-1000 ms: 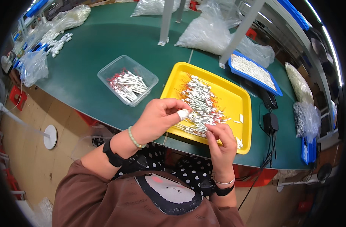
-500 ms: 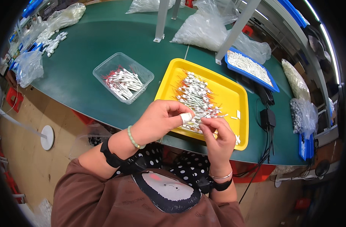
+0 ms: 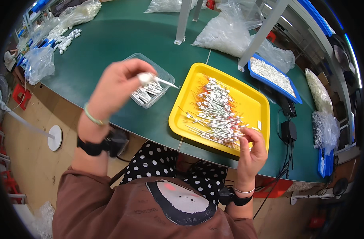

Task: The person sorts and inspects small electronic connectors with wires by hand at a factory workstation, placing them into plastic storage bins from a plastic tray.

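Note:
My left hand (image 3: 119, 85), a little blurred, is raised over the near side of a clear plastic box (image 3: 166, 72). Its thumb, wrapped in white, and fingers pinch a thin white wired stick (image 3: 167, 83) that points right toward the yellow tray. Inside the box lie several similar white sticks (image 3: 147, 92). My right hand (image 3: 253, 153) hovers at the near right side of the yellow tray (image 3: 184, 89), thumb and forefinger curved and apart beside the pile of white wired sticks (image 3: 217, 107). Red-orange wires stick out of that pile.
A blue tray of small white pieces (image 3: 271, 75) stands behind the yellow one, near a grey metal post (image 3: 265, 34). Clear bags (image 3: 223, 34) lie at the back. Black cables with an adapter (image 3: 288, 130) run down the right. White pieces (image 3: 66, 41) lie far left.
My left hand has moved left from above the yellow tray to the clear box, carrying the white stick. My right hand has drawn apart from it, slightly right and down. The view has shifted a little.

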Demonstrator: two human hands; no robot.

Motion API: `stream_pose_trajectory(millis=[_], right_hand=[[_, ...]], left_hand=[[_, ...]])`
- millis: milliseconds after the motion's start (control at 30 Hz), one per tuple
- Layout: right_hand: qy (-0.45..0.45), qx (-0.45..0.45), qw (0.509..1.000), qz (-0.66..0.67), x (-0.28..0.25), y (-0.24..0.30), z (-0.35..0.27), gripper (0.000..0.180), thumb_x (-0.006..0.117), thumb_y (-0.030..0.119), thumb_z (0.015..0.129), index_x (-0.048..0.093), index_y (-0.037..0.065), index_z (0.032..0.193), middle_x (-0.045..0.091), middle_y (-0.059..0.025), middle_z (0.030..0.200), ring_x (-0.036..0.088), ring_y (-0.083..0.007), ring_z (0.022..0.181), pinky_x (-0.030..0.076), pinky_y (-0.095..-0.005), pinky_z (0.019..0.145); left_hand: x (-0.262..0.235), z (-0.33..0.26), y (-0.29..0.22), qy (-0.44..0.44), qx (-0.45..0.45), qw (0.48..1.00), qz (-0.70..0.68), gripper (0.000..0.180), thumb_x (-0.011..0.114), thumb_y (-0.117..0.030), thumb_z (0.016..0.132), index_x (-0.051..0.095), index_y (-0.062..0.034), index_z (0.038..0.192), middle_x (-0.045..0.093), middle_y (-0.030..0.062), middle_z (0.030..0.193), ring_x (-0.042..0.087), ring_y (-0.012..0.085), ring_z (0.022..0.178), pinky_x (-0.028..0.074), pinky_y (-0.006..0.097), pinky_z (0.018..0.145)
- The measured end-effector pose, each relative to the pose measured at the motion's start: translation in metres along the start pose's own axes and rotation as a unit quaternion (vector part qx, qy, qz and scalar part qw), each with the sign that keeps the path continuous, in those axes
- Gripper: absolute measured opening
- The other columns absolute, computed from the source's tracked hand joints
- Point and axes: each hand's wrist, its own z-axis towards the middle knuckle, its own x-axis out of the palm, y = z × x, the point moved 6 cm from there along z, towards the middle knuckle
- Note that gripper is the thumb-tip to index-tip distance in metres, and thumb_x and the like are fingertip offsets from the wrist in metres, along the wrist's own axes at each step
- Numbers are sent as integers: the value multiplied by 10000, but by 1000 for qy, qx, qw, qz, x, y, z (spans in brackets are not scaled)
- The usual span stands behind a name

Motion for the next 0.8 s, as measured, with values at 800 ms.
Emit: stream_pose_trajectory(millis=[800], right_hand=[[7,32,999,-36,-11,-24,-10,201,628,37,987,652,-56,1164,674,-90,1071,624,-137,969,484,-260,873]], left_hand=[[-18,-13,14,268,57,910,312,542,858,-340,736,722,-37,1164,726,127,1137,663,275,1090,507,349,930]])
